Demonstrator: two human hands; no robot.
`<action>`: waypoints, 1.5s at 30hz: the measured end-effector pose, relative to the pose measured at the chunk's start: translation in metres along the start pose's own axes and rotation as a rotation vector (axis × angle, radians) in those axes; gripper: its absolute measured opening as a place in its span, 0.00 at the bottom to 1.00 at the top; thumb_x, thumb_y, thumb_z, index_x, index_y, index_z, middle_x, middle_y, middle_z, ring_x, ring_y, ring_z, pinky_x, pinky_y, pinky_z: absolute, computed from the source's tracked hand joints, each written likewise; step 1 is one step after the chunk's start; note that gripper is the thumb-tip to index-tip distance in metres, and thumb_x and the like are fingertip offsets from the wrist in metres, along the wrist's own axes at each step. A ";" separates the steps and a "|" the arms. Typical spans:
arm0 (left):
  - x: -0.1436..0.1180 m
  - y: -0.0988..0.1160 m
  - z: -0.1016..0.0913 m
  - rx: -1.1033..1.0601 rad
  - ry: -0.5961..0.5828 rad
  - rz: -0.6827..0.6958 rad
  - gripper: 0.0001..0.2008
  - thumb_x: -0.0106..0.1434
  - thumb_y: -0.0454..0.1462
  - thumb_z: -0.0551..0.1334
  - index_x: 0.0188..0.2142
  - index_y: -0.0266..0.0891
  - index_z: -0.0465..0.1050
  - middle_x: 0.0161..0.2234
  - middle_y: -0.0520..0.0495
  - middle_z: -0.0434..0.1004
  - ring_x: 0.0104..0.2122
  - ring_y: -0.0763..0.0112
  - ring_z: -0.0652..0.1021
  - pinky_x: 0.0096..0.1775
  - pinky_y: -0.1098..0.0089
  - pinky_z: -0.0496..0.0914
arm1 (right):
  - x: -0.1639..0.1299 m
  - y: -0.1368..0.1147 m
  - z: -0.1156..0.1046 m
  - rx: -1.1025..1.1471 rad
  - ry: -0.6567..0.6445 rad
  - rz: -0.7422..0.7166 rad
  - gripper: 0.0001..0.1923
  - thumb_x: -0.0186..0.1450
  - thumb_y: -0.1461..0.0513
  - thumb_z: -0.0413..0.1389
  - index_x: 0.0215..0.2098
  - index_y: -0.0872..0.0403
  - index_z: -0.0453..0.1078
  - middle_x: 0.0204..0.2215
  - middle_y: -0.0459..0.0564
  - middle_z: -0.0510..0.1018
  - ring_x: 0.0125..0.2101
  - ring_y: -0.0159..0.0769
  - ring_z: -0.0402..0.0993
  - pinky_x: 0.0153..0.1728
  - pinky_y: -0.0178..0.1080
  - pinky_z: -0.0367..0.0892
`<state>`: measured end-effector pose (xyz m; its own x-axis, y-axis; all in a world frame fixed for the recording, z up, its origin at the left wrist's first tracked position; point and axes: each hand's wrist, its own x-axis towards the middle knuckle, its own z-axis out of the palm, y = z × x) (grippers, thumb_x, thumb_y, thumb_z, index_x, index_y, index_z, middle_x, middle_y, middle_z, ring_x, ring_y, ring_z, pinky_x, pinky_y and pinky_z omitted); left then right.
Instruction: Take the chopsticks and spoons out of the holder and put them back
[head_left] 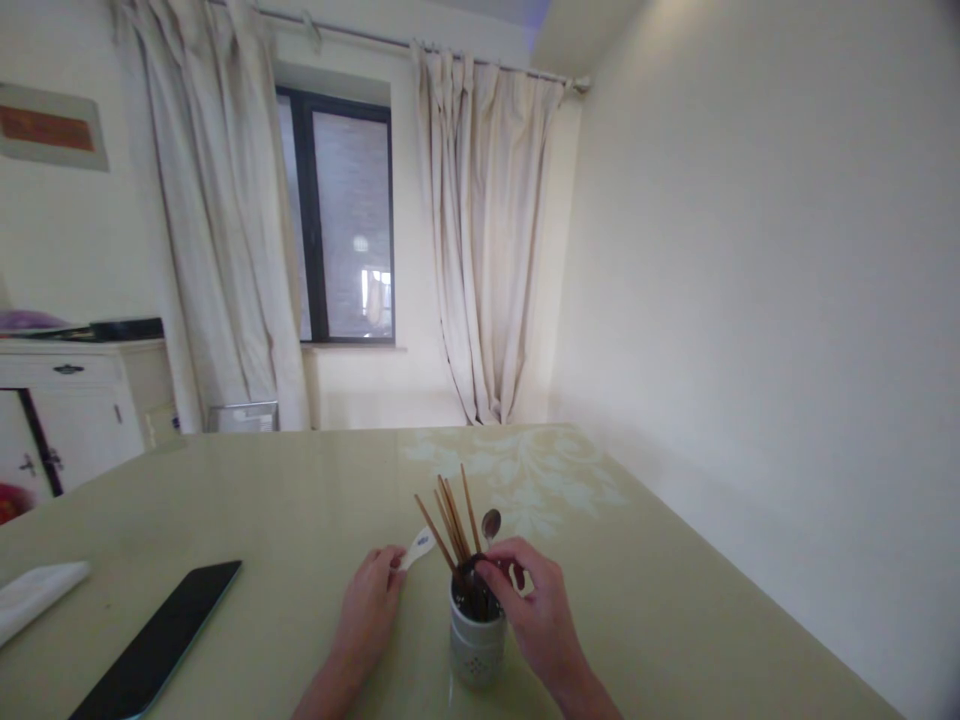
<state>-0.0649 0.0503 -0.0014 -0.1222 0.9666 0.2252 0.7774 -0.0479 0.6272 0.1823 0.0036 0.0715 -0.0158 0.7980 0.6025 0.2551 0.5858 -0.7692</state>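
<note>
1. The left hand [371,600] is resting on the pale green bench [285,500], just left of the holder; its grip is closing around the handle end of a white spoon [418,548], whose bowl is sticking out up and to the right, towards the chopsticks.
2. The right hand [532,605] is reaching over the rim of the white utensil holder [477,655]; its fingertips [487,572] are curling in at the holder's dark mouth, touching the things inside; whether this grip is pinching any one of them I cannot tell.
3. The utensil holder is standing upright on the bench between the two hands, near the front edge, its lower wall showing small cut-out holes.
4. A bundle of brown chopsticks [450,520] is leaning out of the holder, fanning up and to the left; a metal spoon [490,523] is showing just above the right hand's fingers, beside the chopsticks.
5. A black phone [161,640] is lying flat on the bench, well apart to the left; a white folded cloth [37,592] is lying further left, at the edge of the view.
6. Beyond the bench, cream curtains [487,250] are hanging either side of a dark-framed window [337,220]; a white cabinet [75,405] is standing at the left wall.
</note>
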 end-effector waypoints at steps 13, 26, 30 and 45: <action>-0.018 0.037 0.008 -0.682 -0.003 0.034 0.14 0.59 0.48 0.65 0.37 0.41 0.78 0.38 0.41 0.87 0.40 0.54 0.84 0.44 0.60 0.77 | 0.005 0.029 0.005 0.113 0.340 0.245 0.27 0.71 0.40 0.56 0.25 0.51 0.68 0.22 0.42 0.68 0.26 0.36 0.65 0.30 0.37 0.62; -0.031 0.056 0.012 -0.856 -0.092 0.081 0.09 0.54 0.40 0.67 0.35 0.42 0.82 0.38 0.43 0.89 0.40 0.53 0.85 0.46 0.59 0.79 | 0.007 0.049 0.018 0.292 0.013 0.347 0.25 0.66 0.41 0.63 0.38 0.55 0.83 0.33 0.53 0.86 0.35 0.46 0.81 0.37 0.40 0.73; -0.034 0.060 0.011 -0.804 -0.068 0.115 0.10 0.55 0.42 0.68 0.35 0.41 0.82 0.39 0.42 0.88 0.41 0.53 0.84 0.48 0.58 0.78 | 0.009 0.046 0.015 0.204 0.064 0.316 0.25 0.65 0.41 0.63 0.38 0.55 0.83 0.32 0.55 0.86 0.33 0.46 0.81 0.36 0.40 0.74; -0.071 0.053 0.023 -0.877 -0.196 0.140 0.60 0.45 0.75 0.66 0.69 0.43 0.67 0.68 0.33 0.72 0.73 0.36 0.61 0.74 0.43 0.51 | 0.027 0.005 -0.058 0.045 0.885 0.025 0.20 0.72 0.47 0.61 0.46 0.55 0.79 0.31 0.47 0.78 0.29 0.36 0.72 0.32 0.37 0.69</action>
<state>-0.0008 -0.0153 -0.0020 0.1070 0.9592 0.2617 0.0185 -0.2651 0.9641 0.2389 0.0203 0.0959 0.7474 0.4196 0.5150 0.2072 0.5894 -0.7808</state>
